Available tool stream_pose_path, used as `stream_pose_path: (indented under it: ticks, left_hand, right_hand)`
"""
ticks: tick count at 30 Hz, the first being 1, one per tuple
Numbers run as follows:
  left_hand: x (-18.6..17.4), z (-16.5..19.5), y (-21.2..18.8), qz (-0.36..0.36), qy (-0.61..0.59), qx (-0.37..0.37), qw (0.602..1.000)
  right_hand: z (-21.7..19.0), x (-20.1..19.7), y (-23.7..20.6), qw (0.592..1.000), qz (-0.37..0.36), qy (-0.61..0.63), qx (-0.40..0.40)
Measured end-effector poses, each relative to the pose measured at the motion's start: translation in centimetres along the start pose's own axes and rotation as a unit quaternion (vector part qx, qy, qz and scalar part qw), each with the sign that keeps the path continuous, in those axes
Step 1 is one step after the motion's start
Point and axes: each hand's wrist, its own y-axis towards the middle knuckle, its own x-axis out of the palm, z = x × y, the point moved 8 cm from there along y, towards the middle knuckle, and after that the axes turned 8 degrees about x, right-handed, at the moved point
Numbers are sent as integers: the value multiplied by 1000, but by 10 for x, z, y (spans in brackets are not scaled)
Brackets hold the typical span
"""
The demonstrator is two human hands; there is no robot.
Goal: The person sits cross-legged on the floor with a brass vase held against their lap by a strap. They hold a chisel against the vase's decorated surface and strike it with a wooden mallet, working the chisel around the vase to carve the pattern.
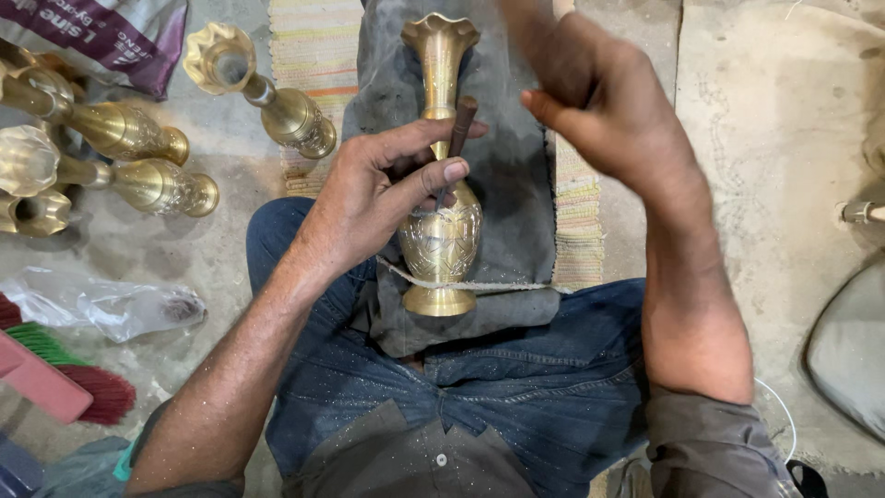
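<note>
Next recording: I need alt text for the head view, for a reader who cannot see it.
A person's left hand holds a thin dark tool against an engraved brass vase lying on a grey cloth across their lap, a cord around its base. The right hand is raised, blurred. More brass vases lie on the floor.

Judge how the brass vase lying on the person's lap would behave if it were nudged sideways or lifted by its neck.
The brass vase looks rigid and probably heavy for its size. Its round belly suggests it would roll, though the cord across its base and the left hand may check that. Its polished neck could be slippery.
</note>
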Motion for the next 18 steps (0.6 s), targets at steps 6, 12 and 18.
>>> stream_pose_path:
  ticks: [6,12,18]
  left_hand:
    - [0,-2,0,-3,-10,-6,1000]
    - [0,-1,-1,-3,-27,7,1000]
    - [0,0,-2,4,-41,24,999]
  right_hand:
    - [-10,2,1,999,-11,-3,-39]
    - [-25,-5,2,999,14,-30,-26]
    - [-31,-6,2,992,35,-120,-26]
